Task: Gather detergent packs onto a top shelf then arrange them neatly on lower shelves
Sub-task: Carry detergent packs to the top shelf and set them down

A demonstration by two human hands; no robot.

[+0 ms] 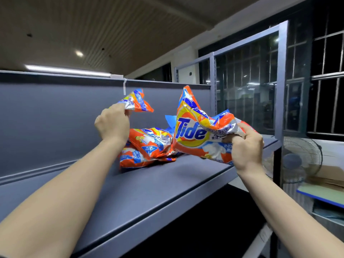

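Observation:
Orange Tide detergent packs lie on the grey top shelf point(149, 192). My left hand point(112, 123) pinches the upper corner of one pack point(138, 102), whose lower part is hidden behind my hand. Under it, two more packs point(149, 148) lie stacked on the shelf. My right hand point(245, 144) grips the crumpled right edge of a large pack point(193, 131) with the Tide logo facing me. That pack is tilted, its lower left edge close to the stacked packs. A blue pack point(170, 121) peeks out behind it.
A grey back panel point(55, 118) closes the shelf behind the packs. The shelf's metal upright point(281, 81) stands at the right end. Beyond it are a floor fan point(297, 159), a cardboard box point(327, 175) and dark barred windows. The space under the shelf is dark.

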